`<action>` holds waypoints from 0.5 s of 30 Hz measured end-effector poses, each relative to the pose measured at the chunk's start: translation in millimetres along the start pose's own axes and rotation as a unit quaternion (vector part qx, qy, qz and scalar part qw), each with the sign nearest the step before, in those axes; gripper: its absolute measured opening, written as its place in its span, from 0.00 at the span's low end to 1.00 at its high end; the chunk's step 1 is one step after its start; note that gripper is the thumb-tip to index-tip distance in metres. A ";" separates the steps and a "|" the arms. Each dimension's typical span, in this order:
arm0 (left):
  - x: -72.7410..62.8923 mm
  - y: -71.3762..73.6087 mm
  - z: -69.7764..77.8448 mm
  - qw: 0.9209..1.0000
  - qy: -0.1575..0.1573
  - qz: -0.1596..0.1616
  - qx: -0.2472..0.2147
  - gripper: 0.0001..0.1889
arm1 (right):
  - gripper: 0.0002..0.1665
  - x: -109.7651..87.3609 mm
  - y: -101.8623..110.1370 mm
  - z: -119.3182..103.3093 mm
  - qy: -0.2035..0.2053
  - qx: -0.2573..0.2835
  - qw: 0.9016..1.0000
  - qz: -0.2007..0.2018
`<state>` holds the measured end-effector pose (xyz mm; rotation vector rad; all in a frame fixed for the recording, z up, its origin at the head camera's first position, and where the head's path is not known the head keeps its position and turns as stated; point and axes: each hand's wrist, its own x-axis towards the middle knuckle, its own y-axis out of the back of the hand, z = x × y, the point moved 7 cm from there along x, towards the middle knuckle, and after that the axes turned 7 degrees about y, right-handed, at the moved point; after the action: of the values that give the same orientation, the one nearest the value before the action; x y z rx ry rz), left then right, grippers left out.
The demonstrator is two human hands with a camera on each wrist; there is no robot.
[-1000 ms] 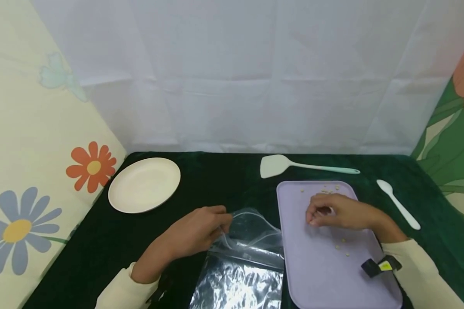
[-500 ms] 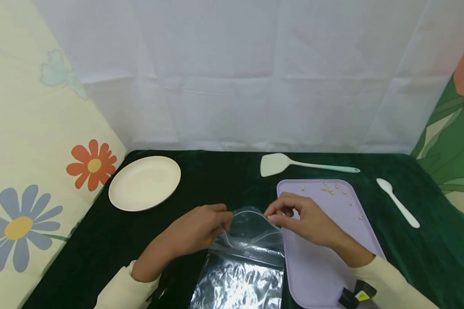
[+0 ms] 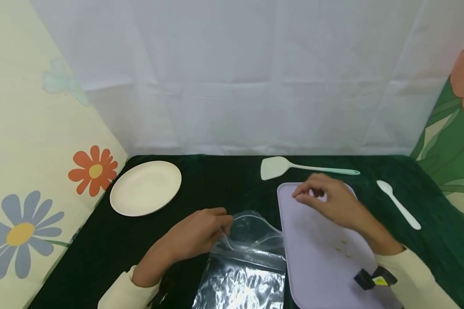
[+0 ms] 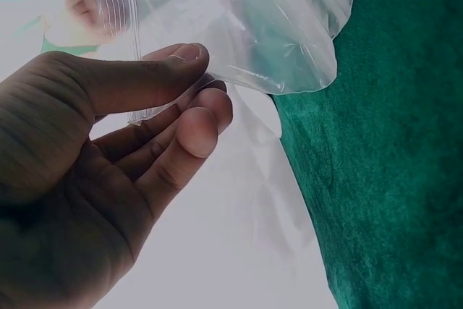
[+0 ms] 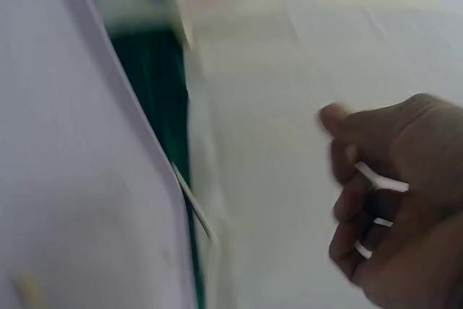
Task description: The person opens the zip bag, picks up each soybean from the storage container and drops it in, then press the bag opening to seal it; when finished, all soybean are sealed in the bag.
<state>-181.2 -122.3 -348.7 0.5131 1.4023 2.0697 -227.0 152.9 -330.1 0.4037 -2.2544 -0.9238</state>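
Observation:
My left hand pinches the rim of a clear zip-lock bag. Its mouth gapes beside the lilac tray. Up close in the left wrist view, the thumb and fingers grip the clear film by the zip strip. Over the far half of the tray is my right hand, thumb and forefinger tips drawn together. In the right wrist view a small tan spot shows between thumb and fingers of that blurred hand; I cannot tell if something is held. Several small yellowish beans lie on the tray.
A white spatula lies behind the tray, and a white spoon to its right. At the back left sits a pale oval plate. Dark green cloth covers the table, with a white curtain behind.
My right hand went from over the tray to the bag's right rim, then back over the tray's far part. My left hand stays on the bag.

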 end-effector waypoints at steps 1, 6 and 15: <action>-0.1 -0.1 0.2 1.000 0.000 0.000 0.001 0.14 | 0.05 -1.9 10.4 8.9 -0.001 -0.052 0.999 -0.006; -0.2 -0.4 1.0 1.000 0.005 -0.003 -0.002 0.14 | 0.01 -22.2 41.1 59.0 -0.070 -0.239 0.963 -0.098; -0.3 1.1 3.4 1.000 0.003 -0.003 -0.001 0.13 | 0.04 -41.0 42.1 100.3 -0.148 -0.293 0.923 -0.200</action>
<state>-179.2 -120.4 -346.5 0.5014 1.4024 2.0702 -266.2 253.7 -372.5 0.4759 -2.0388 -1.9150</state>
